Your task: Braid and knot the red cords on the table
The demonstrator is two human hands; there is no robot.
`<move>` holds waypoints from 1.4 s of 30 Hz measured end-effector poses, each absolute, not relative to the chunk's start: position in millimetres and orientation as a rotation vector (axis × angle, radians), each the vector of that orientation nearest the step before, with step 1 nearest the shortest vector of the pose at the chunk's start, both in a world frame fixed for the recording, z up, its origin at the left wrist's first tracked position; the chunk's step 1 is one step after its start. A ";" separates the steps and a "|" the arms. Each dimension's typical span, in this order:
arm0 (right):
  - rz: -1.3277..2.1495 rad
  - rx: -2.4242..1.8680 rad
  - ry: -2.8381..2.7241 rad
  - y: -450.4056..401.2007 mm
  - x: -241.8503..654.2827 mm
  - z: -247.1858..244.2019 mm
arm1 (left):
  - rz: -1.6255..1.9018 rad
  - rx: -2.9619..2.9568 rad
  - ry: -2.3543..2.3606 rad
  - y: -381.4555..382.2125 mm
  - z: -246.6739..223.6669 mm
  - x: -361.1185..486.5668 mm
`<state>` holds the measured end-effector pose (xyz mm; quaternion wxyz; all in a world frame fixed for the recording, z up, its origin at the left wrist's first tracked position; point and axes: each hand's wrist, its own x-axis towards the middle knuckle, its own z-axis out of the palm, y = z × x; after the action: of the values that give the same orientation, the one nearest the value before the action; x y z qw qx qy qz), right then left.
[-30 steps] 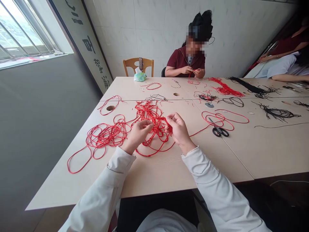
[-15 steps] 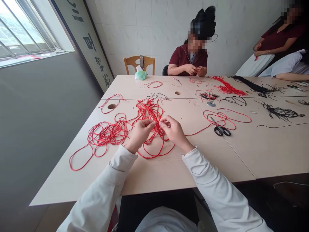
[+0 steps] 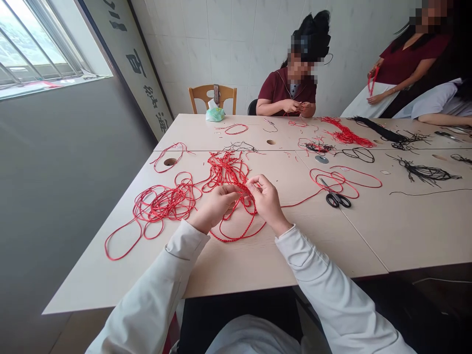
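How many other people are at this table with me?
3: a person in maroon straight across, another in maroon far right, and one in white sleeves beside them.

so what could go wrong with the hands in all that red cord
Pulling the red cord held between the left hand and right hand could tighten the tangle into knots. The strand running right may also tug the loops lying against the black-handled scissors, dragging them along.
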<state>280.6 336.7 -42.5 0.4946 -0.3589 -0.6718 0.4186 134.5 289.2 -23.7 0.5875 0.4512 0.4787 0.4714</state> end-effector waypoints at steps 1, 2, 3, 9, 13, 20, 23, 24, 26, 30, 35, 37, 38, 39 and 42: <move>1.022 -0.862 -1.609 336.2 280.1 -42.1 | 1.090 0.994 1.061 289.3 -23.6 133.7; 1.026 -0.856 -1.597 335.9 279.9 -41.5 | 1.088 0.941 1.024 289.2 -23.5 133.2; 1.035 -0.853 -1.588 335.9 279.8 -41.0 | 1.093 0.899 1.005 288.8 -23.6 133.1; 1.171 -0.876 -1.525 338.6 281.3 -40.5 | 1.186 1.070 1.201 286.7 -30.6 138.9; 1.172 -0.908 -1.566 338.8 281.6 -41.0 | 1.172 1.195 1.220 286.5 -32.8 142.7; 0.990 -0.921 -1.678 335.5 278.6 -43.9 | 1.219 1.221 1.396 286.9 -26.6 144.8; 0.989 -0.927 -1.588 333.2 273.9 -45.7 | 1.238 1.104 1.356 288.2 -26.5 149.8; 0.988 -0.936 -1.555 332.8 272.6 -45.9 | 1.255 1.069 1.336 288.7 -26.6 152.3; 0.992 -0.959 -1.490 332.8 271.1 -46.0 | 1.291 1.012 1.286 289.3 -26.5 157.5; 1.151 -0.929 -1.393 336.1 271.7 -47.3 | 1.362 0.897 1.173 289.2 -28.2 162.2; 1.260 -0.885 -1.349 341.6 272.8 -50.8 | 1.420 0.832 1.149 289.4 -37.0 150.6; 1.362 -0.883 -1.274 341.9 273.3 -48.8 | 1.427 0.877 1.164 289.8 -39.3 146.2; 1.436 -0.883 -1.246 341.4 273.7 -47.0 | 1.425 0.904 1.171 289.9 -39.8 144.9; 1.508 -0.880 -1.235 340.7 273.9 -45.1 | 1.421 0.928 1.175 290.1 -39.8 144.3; 1.648 -0.875 -1.323 337.9 273.4 -41.9 | 1.428 0.953 1.187 291.0 -38.6 144.5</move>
<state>273.4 337.9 -41.9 0.4143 -0.3482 -0.5264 0.6558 144.5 291.0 -38.6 0.5032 0.3947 0.4916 0.5911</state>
